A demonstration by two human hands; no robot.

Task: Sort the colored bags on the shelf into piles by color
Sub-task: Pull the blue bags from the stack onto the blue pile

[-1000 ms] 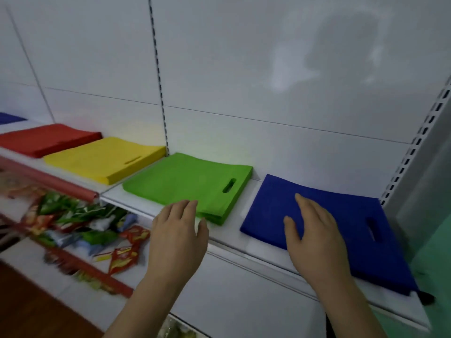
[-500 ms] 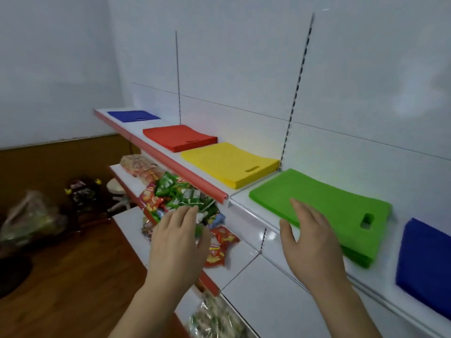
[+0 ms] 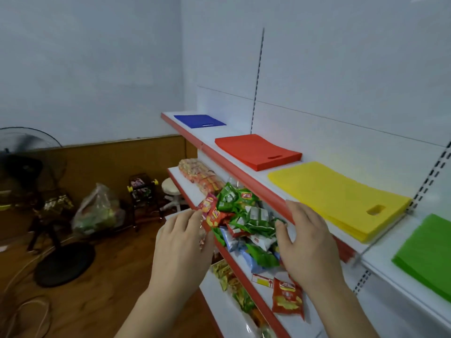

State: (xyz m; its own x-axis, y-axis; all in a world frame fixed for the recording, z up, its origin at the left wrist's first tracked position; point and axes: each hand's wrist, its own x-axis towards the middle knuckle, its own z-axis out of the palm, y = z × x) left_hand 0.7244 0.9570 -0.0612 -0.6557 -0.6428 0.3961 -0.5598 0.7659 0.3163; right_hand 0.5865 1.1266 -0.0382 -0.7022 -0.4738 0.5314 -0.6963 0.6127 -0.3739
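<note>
My hands, L [image 3: 181, 242] & R [image 3: 308, 242], hover loose-fingered, holding nothing, below the shelf [image 3: 246, 167]; yellow bags [image 3: 334, 193] just right of R.

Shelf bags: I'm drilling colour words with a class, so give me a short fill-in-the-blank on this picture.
1. The farthest bag pile on the top shelf is ____.
2. Between the red pile and the green pile lies the ____ pile.
3. Both hands, left and right, hold ____.

Missing: blue; yellow; nothing
</note>
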